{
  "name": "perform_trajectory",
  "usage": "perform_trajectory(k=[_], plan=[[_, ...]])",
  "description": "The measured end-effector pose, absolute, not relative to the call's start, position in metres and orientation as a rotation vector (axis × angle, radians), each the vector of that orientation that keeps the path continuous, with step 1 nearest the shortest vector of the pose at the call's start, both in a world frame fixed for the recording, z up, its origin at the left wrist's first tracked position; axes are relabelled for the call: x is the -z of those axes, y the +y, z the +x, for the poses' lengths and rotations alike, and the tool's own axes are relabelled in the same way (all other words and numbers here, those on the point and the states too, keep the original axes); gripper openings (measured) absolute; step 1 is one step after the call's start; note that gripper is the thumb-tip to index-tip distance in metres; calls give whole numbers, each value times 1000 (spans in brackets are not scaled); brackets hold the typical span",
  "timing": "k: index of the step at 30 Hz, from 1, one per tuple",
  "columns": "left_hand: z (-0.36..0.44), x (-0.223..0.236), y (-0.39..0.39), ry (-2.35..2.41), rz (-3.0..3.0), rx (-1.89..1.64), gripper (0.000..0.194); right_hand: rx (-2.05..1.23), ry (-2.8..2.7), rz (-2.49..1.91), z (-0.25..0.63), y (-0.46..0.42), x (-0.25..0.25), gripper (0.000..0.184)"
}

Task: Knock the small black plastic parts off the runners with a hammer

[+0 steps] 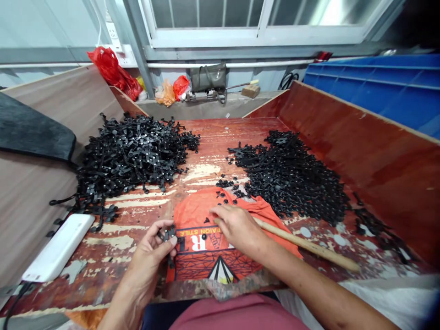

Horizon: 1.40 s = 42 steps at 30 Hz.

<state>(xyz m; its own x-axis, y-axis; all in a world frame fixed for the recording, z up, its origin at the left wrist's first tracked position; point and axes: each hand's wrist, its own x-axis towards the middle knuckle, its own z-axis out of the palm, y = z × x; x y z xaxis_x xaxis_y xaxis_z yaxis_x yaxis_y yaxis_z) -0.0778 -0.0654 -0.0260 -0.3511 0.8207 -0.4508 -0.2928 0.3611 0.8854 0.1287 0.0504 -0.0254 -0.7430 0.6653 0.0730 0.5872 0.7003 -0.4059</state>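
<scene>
My left hand [154, 245] is closed around a small black plastic part [169, 234] with shiny dots, at the left edge of an orange printed cloth [192, 208]. Over the middle of that cloth hovers or rests my right hand [234, 229], its fingers bent and drawn together; whatever lies between the fingertips is too small or hidden to make out. A little black stud [206, 220] lies just left of those fingertips, and another round black stud [204, 237] sits on the cloth's lettering. Several more studs are scattered at the cloth's far edge.
A large heap of black parts [134, 151] stands at left, another black heap [292, 176] at right. A wooden stick [309, 245] crosses the cloth's right side. A white power bank [58, 247] lies at left. Boards [364, 142] wall the table's sides; a blue crate [378, 91] stands beyond.
</scene>
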Motion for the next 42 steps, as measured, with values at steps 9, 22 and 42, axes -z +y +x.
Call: perform_trajectory(k=[9, 22, 42], plan=[[-75, 21, -67, 1500, 461, -1305, 62, -412, -2788, -842, 103, 56, 30, 16], [-71, 28, -69, 1488, 466, -1297, 56, -375, -2505, -1031, 135, 71, 18, 21], [-62, 15, -65, 1343, 364, -1406, 55, -201, -2652, -883, 118, 46, 36, 16]])
